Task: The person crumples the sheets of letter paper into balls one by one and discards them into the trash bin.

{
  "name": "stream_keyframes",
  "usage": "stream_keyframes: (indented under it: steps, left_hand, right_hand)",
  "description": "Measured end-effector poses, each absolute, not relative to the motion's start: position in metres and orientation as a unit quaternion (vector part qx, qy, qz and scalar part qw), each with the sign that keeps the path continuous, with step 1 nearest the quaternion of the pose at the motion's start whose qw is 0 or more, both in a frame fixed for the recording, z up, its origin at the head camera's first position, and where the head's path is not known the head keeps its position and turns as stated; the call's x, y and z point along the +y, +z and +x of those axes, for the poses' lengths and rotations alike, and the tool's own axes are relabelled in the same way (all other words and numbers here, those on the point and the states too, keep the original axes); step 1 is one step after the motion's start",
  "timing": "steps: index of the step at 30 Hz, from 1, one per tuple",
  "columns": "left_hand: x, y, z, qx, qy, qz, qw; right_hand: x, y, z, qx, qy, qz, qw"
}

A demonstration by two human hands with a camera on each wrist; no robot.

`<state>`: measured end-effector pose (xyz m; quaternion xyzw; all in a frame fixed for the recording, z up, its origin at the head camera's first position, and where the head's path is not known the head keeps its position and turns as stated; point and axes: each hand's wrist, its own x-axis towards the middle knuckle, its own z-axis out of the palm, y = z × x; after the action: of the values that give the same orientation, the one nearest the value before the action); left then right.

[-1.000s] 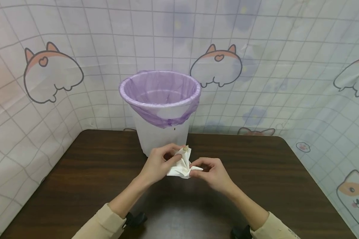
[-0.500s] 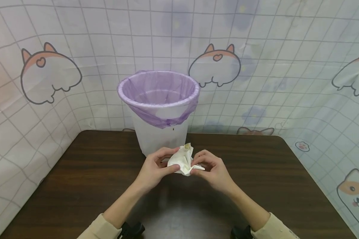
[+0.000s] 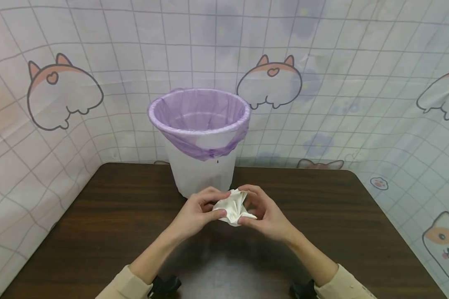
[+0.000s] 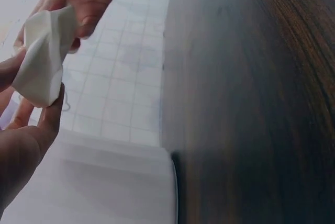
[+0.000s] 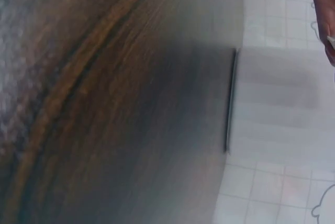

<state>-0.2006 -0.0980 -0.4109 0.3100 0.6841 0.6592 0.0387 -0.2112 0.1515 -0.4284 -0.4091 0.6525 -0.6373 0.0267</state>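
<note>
Between both hands is a crumpled white tissue (image 3: 232, 207), held up over the table in front of the bin. My left hand (image 3: 195, 212) pinches its left side between thumb and fingers. On the other side my right hand (image 3: 267, 212) grips it, thumb low at the near edge and index finger at the top. The left wrist view shows the folded tissue (image 4: 44, 59) with fingers around it from both sides. Only part of a hand (image 5: 324, 12) enters the right wrist view, at its right edge.
A white trash bin (image 3: 200, 174) with a purple bag (image 3: 205, 145) folded over its rim stands at the back of the dark wooden table (image 3: 134, 207), just beyond the hands. Behind it hangs a white gridded cloth (image 3: 127, 70) printed with corgis.
The left thumb has shifted down the tissue and the right index finger has risen to its top. The brownish-stained tip seen earlier is now folded out of sight.
</note>
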Motion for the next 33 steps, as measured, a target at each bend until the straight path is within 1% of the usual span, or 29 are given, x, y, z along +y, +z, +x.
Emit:
stream_keyframes:
  steps: [4,6,12,16,19,27,33]
  left_hand:
    - [-0.098,-0.411,-0.2,0.69,0.655,0.306,0.039]
    - [-0.096,-0.412,-0.2,0.695,0.655,0.295,0.028]
    - [-0.085,-0.418,-0.194,0.7,0.688,0.189,-0.04]
    - [-0.082,-0.423,-0.193,0.668,0.73,0.133,-0.054]
    - [-0.081,-0.424,-0.194,0.646,0.753,0.112,-0.052]
    - [-0.078,-0.42,-0.198,0.614,0.783,0.095,-0.021]
    - [-0.075,-0.422,-0.201,0.606,0.79,0.09,-0.023]
  right_hand:
    - [0.15,-0.428,-0.212,0.641,-0.645,-0.415,0.03]
    - [0.15,-0.428,-0.213,0.64,-0.646,-0.416,0.018]
    - [0.149,-0.429,-0.215,0.642,-0.661,-0.387,-0.036]
    - [0.148,-0.429,-0.216,0.64,-0.668,-0.378,-0.042]
    - [0.148,-0.428,-0.217,0.637,-0.667,-0.383,-0.043]
    - [0.146,-0.425,-0.216,0.636,-0.671,-0.377,-0.06]
    - [0.142,-0.426,-0.213,0.628,-0.684,-0.364,-0.076]
